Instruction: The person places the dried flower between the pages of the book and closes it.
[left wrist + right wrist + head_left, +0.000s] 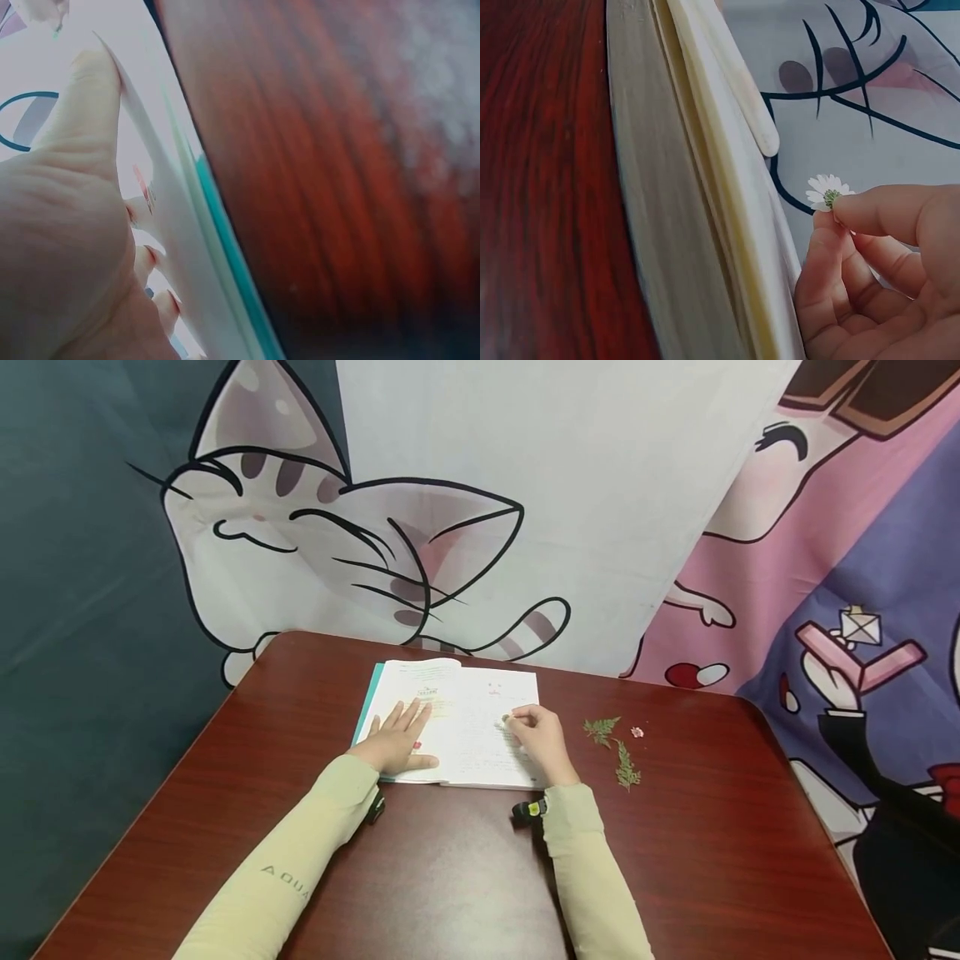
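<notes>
An open book (480, 760) with a teal cover lies on the table. My left hand (395, 743) rests on its left page, fingers spread and thumb pointing toward the spine. Beside the thumb shows a small red spot (417, 745). Over the right page, my right hand (546, 743) pinches a small white daisy-like flower (829, 193) between thumb and forefinger. The flower's white petals and green centre face out past the fingertips in the right wrist view. A faint reddish drawing (494, 689) is near the top of the right page.
Two green fern-like leaf sprigs, an upper sprig (602, 730) and a lower sprig (626, 767), lie right of the book on the dark red table (450, 868). A small pink flower (637, 732) is near them. A cartoon-printed cloth (585, 468) hangs behind the table.
</notes>
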`<state>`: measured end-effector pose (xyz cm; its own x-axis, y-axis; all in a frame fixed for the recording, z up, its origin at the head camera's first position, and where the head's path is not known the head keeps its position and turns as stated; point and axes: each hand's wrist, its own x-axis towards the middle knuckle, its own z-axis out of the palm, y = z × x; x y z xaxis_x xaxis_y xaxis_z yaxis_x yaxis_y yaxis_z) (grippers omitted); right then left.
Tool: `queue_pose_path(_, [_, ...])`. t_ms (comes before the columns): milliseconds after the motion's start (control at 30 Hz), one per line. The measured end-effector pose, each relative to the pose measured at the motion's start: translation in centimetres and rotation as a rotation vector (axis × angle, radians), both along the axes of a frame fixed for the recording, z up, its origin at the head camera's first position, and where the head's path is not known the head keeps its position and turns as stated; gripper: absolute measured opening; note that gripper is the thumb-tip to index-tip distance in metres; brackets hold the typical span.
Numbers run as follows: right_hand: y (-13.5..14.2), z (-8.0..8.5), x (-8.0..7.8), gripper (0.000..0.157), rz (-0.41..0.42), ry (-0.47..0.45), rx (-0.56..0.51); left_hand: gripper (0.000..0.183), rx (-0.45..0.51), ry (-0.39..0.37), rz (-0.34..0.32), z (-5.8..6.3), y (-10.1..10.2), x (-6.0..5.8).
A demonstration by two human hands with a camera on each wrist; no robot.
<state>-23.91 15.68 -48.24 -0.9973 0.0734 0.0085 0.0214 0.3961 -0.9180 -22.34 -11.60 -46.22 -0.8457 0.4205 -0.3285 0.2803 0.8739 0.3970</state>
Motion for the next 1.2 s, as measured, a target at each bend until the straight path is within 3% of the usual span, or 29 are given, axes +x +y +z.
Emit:
queue_pose_path(233, [-1.2, -0.1, -1.0, 0.01, 0.023, -0.027, 0.039, 0.1, -0.004, 0.005, 0.008, -0.3, 0.0, -0.1])
queue_pose_path(600, [-2.2, -0.3, -2.5, 0.007, -0.005, -0.088, 0.129, 0.1, -0.012, 0.011, 0.003, -0.4, -0.2, -0.2])
queue_pose_path(1000, [-2.9, -0.6, -3.4, 0.011, -0.014, -0.055, 0.337, 0.099, -0.014, 0.014, -0.003, -0.3, 0.0, 0.0])
queue_pose_path(1200, [-3.1, -0.7, -3.4, 0.015, -0.04, -0.054, 0.374, 0.099, -0.018, 0.006, -0.003, -0.2, 0.0, -0.1])
